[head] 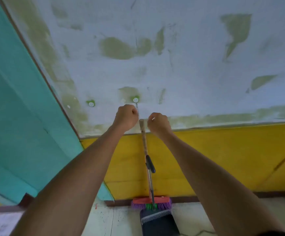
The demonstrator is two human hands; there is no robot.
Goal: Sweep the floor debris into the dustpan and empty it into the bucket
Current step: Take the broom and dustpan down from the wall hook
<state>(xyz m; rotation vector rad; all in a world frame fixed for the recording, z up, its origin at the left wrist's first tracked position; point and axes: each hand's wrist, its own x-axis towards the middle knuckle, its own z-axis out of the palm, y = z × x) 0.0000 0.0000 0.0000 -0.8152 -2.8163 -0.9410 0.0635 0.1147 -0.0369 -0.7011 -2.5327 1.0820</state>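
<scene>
Both my bare arms reach up and forward, stretched out nearly straight and angled toward each other. My left hand (126,117) is curled into a loose fist, knuckles facing me, thumb and fingers pinched together at its upper right edge. My right hand (158,123) is also curled closed, just beside the left but not touching it, fingertips pinched at the top. Both wrists are straight.

You have a pale tiled floor (198,217) under you, speckled with dark specks. On it stands the broom (151,202) (red head, purple bristles) against the wall base, the dark dustpan (158,222) before it, and probably paper (0,223) at left.
</scene>
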